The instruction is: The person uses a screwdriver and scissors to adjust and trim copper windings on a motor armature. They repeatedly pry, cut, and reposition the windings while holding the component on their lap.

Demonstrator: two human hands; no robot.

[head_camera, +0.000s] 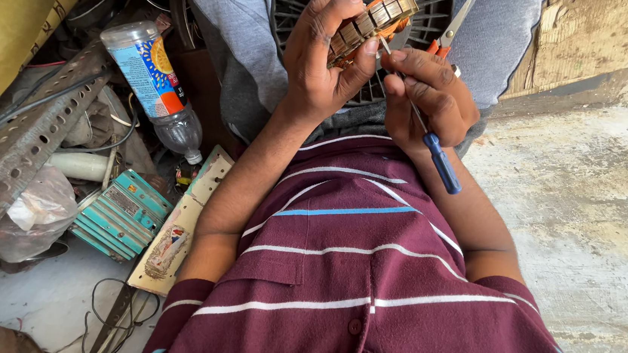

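Your right hand (431,96) closes around a blue-handled screwdriver (437,155), its tip just beside the wound motor stator (369,24) your left hand (332,57) grips above your lap; orange-handled scissors (452,29) lie just beyond the stator.

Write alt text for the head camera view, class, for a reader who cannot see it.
A person's left hand holds a copper-wound motor stator while the right hand works at it with a blue-handled screwdriver, orange-handled scissors also in its grip. A plastic bottle and scrap parts lie alongside.
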